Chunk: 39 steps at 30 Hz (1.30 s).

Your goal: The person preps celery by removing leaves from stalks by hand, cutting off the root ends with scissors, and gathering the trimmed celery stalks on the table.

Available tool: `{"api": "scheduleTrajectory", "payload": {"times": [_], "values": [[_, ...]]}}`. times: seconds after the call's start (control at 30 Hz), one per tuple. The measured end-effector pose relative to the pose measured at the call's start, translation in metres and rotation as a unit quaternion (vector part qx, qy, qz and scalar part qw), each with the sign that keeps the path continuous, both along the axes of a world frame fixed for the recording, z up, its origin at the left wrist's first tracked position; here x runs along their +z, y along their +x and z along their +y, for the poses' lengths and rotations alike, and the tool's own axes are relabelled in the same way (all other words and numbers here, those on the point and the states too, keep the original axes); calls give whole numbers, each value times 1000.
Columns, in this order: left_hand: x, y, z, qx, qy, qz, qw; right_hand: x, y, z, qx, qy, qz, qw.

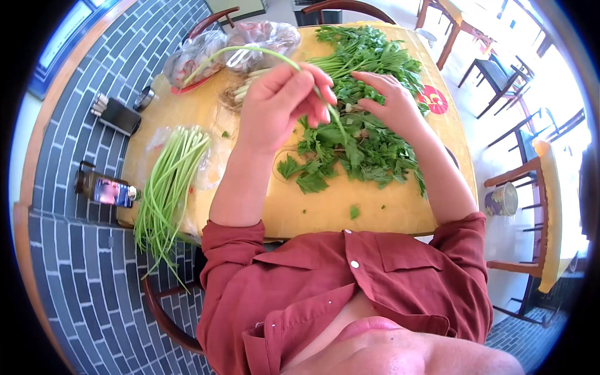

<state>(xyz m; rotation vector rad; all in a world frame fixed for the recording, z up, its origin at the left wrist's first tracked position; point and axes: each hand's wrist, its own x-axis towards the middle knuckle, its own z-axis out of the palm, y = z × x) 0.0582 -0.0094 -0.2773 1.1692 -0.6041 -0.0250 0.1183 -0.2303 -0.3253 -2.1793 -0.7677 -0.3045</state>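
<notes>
Raised over the middle of the table, my left hand (281, 103) is closed on a long thin green stalk (244, 49). One end of the stalk arcs to the left, and the other hangs below my fingers over the leaves. My right hand (394, 103) has its fingers spread at the pile of leafy greens (375, 140); nothing shows in its grip. Behind and beneath both hands the greens spread across the table, with pale stems towards the middle. A bundle of bare green stalks (172, 181) lies at the left edge, its thin ends hanging over.
Filled plastic bags (265, 39) stand at the back left of the yellow table (250, 215). Along the left wall are a dark holder (117, 115), a small jar (145, 98) and a phone (112, 190) against a bottle. Chairs (500, 78) and a patterned bin (502, 200) stand right.
</notes>
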Motion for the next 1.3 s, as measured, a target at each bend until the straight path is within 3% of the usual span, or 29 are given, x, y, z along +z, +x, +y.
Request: {"api": "scheduleTrajectory", "payload": {"times": [0.07, 0.13, 0.23, 0.4, 0.5, 0.6, 0.77, 0.87, 0.97, 1.07, 1.1, 1.23, 1.3], "values": [[2, -6, -2, -90, 37, 18, 995, 0, 0, -1, 6, 45, -67, 997], [8, -16, -4, -140, 116, 17, 983, 7, -8, -1, 8, 85, -59, 995], [9, -19, -3, -289, 118, 22, 950, 17, -17, 3, -10, 162, -142, 976], [10, -14, -4, -420, 81, -84, 900, 8, -1, -14, -77, 121, -224, 964], [13, -4, 3, -453, -22, -104, 885, 1, 17, -24, -73, 93, -256, 959], [19, -1, 22, -457, -101, -104, 878, 3, 23, -37, -22, 72, -186, 980], [20, -2, 38, -414, -202, -86, 883, 12, 16, -38, -7, 140, -49, 989], [21, -2, 41, -395, -200, -46, 895, 9, 18, -38, 17, 115, -137, 984], [18, 2, 37, -413, -182, -80, 889, 10, 11, -27, 70, 222, 24, 972], [18, 3, 31, -429, -143, -85, 888, 13, 4, -21, 15, 56, -103, 993], [19, 0, 28, -431, -125, -78, 890, 7, 12, -16, 26, 52, -220, 974], [22, -4, 20, -452, -73, -85, 885, 2, 5, -14, 31, 61, -28, 997], [23, -1, 20, -490, -61, -90, 865, 11, 1, -14, -16, 41, -92, 995]]}}
